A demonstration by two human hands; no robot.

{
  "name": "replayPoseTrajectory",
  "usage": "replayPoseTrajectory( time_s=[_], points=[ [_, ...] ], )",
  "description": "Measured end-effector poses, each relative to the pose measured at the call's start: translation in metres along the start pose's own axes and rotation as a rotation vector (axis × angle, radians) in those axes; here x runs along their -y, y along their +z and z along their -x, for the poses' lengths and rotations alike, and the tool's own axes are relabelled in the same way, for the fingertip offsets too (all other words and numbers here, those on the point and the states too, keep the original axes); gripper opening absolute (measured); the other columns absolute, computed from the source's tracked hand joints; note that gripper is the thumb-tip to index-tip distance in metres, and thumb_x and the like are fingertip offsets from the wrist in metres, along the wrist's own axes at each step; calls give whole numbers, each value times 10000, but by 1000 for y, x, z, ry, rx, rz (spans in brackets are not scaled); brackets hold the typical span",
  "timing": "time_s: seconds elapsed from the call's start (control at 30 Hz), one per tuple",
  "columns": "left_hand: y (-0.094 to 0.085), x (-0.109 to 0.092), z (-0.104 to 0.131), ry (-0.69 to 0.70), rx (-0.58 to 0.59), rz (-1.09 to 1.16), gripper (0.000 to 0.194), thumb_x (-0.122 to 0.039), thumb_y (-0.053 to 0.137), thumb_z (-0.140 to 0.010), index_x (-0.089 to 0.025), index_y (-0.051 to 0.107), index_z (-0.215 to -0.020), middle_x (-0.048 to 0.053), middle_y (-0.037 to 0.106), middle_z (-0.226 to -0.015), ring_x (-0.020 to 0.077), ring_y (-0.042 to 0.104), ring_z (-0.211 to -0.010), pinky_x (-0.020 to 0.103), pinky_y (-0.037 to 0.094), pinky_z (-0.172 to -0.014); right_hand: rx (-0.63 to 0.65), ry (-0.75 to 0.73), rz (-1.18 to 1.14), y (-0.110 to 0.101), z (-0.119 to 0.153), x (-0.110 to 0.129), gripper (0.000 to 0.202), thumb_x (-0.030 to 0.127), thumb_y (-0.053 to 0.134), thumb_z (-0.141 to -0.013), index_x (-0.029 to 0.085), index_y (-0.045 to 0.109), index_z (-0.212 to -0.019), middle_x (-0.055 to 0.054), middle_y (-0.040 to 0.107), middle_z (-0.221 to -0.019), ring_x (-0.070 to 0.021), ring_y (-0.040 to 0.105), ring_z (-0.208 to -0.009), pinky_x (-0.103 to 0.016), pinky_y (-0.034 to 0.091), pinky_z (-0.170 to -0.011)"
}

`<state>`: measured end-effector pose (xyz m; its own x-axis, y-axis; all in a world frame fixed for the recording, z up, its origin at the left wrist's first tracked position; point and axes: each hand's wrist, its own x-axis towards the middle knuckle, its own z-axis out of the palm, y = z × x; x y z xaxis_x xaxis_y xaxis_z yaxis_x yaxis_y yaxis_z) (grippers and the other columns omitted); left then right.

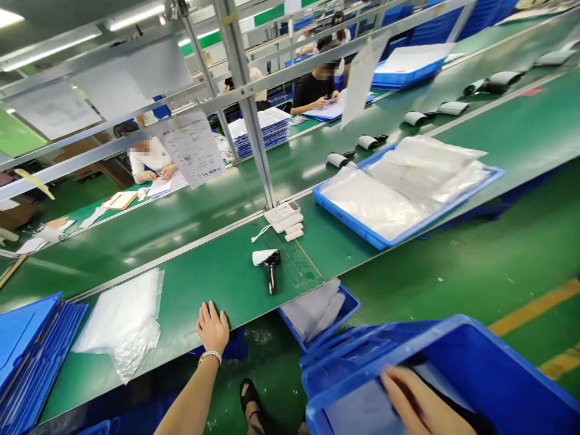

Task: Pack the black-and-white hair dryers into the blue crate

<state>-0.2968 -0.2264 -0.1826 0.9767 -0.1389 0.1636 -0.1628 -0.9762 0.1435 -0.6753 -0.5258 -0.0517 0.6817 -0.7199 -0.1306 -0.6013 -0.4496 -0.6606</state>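
Blue plastic bin [475, 356] holds grey sheets under right hand [421, 405].

Bare tabletop [199, 284] lies open between the plastic bags [122, 314] and the scanner [270, 269]. A metal post [247, 103] blocks the way beyond.

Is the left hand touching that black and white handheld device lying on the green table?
Apart. The head view shows the left hand resting on the table edge, with bare green surface between it and the device.
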Motion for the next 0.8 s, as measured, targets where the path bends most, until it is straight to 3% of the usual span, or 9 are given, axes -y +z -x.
replayPoseTrajectory(
  time_s=[0.1, 0.13, 0.2, 0.3, 0.43, 0.53, 0.6, 0.7, 0.8],
  points=[
    [-2, 3, -1, 31, 29, -24, 607, -407, 282, -1031, -122, 421, -1549, 195, 377, -1640, 338, 290, -1545, 570, 262, -1249, 56, -88, -62, 53, -109, 105, 482, 515, 437, -976, 193, 599, -1296, -148, 699, -1230, -308, 654, -1157, -442, 542, -1014],
    [-2, 3, -2, 39, 38, -33, 609, -406, 270, -1034, -121, 415, -1552, 195, 373, -1642, 341, 284, -1547, 576, 265, -1245, 88, -58, -19, 76, -141, 137, 528, 463, 496, -957, 124, 548, -1359, -197, 640, -1333, -329, 583, -1273, -455, 478, -1094],
    [-1, 4, -2, 42, 45, -44, 611, -402, 260, -1036, -122, 401, -1560, 195, 366, -1645, 342, 271, -1551, 583, 267, -1239, 195, 128, 35, 121, -190, 184, 601, 447, 604, -923, 52, 514, -1367, -265, 568, -1389, -381, 512, -1335, -489, 451, -1102],
    [3, 5, -2, 38, 36, -50, 607, -393, 265, -1034, -130, 394, -1565, 195, 365, -1645, 336, 262, -1554, 577, 260, -1240, 218, 277, 37, 170, -224, 215, 524, 409, 635, -923, 27, 552, -1273, -306, 572, -1309, -435, 517, -1294, -551, 460, -1049],
    [6, 5, -2, 37, 23, -52, 609, -387, 263, -1026, -124, 406, -1556, 204, 387, -1628, 344, 283, -1543, 585, 265, -1230, 196, 315, -69, 192, -223, 218, 314, 260, 495, -976, 45, 569, -1193, -303, 582, -1265, -394, 546, -1268, -520, 443, -1053],
    [5, 3, -3, 40, 29, -42, 626, -388, 289, -1010, -110, 391, -1562, 228, 385, -1621, 359, 272, -1545, 593, 253, -1231, 267, 247, -269, 176, -200, 211, 293, 354, 427, -1026, 124, 593, -1100, -183, 668, -1118, -295, 640, -1090, -425, 506, -969],
    [0, 1, -5, 49, 37, -31, 633, -396, 296, -1007, -105, 386, -1562, 244, 379, -1618, 368, 269, -1543, 598, 249, -1228, 291, 182, -416, 147, -170, 198, 348, 448, 398, -1037, 167, 591, -1105, -103, 684, -1071, -241, 643, -1029, -372, 526, -930],
    [-13, -2, -5, 58, 24, -11, 632, -411, 288, -1011, -104, 379, -1556, 254, 361, -1620, 380, 286, -1530, 616, 258, -1214, 265, 36, -652, 74, -100, 160, 478, 597, 531, -968, 191, 593, -1212, -77, 676, -1147, -245, 605, -1087, -379, 506, -973],
    [-23, -2, -3, 92, -18, -2, 645, -439, 274, -1014, -114, 333, -1569, 255, 333, -1631, 396, 286, -1523, 635, 283, -1189, 166, 14, -649, -22, -10, 101, 685, 663, 686, -858, 186, 561, -1334, -103, 655, -1245, -278, 593, -1088, -428, 495, -989]
  ],
)
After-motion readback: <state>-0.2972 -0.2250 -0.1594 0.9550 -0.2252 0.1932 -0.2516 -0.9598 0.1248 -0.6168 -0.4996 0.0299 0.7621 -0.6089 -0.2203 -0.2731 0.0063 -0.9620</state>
